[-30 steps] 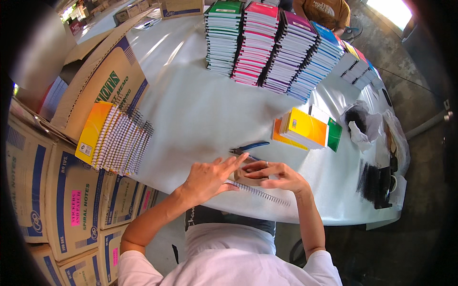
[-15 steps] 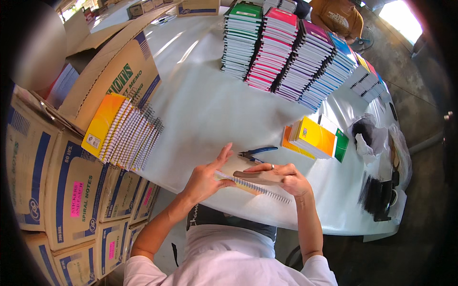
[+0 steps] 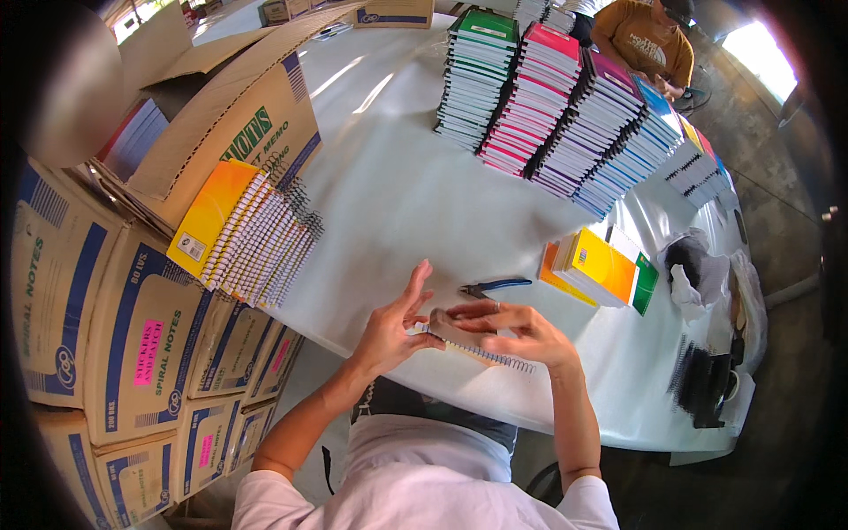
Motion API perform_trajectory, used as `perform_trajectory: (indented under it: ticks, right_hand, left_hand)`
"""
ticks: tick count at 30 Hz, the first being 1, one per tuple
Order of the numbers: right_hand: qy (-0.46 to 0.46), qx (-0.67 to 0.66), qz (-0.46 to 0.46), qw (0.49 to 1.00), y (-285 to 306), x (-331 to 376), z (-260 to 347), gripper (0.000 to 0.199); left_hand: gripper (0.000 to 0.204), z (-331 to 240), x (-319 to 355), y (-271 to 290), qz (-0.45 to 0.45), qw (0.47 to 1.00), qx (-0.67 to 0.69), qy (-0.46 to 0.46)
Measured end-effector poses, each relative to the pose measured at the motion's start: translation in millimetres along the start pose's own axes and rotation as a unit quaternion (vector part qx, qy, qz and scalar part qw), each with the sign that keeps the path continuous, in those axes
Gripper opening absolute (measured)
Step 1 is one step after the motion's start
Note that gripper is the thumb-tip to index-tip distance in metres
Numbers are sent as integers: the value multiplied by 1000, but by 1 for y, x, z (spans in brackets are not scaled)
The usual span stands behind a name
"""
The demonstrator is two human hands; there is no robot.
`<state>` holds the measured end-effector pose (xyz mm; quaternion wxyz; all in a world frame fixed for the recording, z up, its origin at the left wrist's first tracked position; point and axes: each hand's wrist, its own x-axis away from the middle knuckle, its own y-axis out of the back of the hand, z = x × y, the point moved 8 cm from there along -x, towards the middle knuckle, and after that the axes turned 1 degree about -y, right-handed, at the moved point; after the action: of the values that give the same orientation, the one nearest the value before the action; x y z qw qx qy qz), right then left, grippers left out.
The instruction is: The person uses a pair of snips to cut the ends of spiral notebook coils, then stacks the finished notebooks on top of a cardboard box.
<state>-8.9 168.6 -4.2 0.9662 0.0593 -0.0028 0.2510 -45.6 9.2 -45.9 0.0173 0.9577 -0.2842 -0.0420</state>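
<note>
My left hand (image 3: 396, 320) grips the upper left end of a small spiral notebook (image 3: 474, 349), thumb on the near side and forefinger pointing up. The notebook stands on the table with its spine upward. A dark wire coil (image 3: 512, 362) runs along that spine and sticks out past its right end. My right hand (image 3: 530, 333) is closed around a flat brown block (image 3: 452, 329) with a rounded end, lying along the coil near my left fingers. Part of the block is hidden by my fingers. Just beyond my hands lie blue-handled cutting pliers (image 3: 495, 287).
Yellow notebooks with coils (image 3: 243, 234) lean against a cardboard box (image 3: 265, 132) at left. Tall notebook stacks (image 3: 530, 97) stand at the back. Yellow and green pads (image 3: 601, 265) and loose black coils (image 3: 698, 380) lie at right. A person (image 3: 649, 44) sits beyond the table.
The brown block has slid left along the coil toward my left hand, and my right hand has moved slightly left with it. The whole view has shifted a little.
</note>
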Motion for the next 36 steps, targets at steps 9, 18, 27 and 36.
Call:
perform_trajectory:
  ticks: [9,18,27,36]
  right_hand:
    - [-5,182,-146,972,22,53,25,43]
    - [-149,577,-350,723,48,149,6,39]
    - [-30,579,-281,765,18,24,-40,49]
    - [105,465,-282,832,-60,30,35,40]
  left_hand:
    - [72,8,-2,-8,118,992,-36,-33]
    - [56,-30,-10,30,-60,953,-230,-187]
    - [55,-16,0,9,-111,934,-295,-168]
    - [52,-17,-1,11,-124,892,-389,-192]
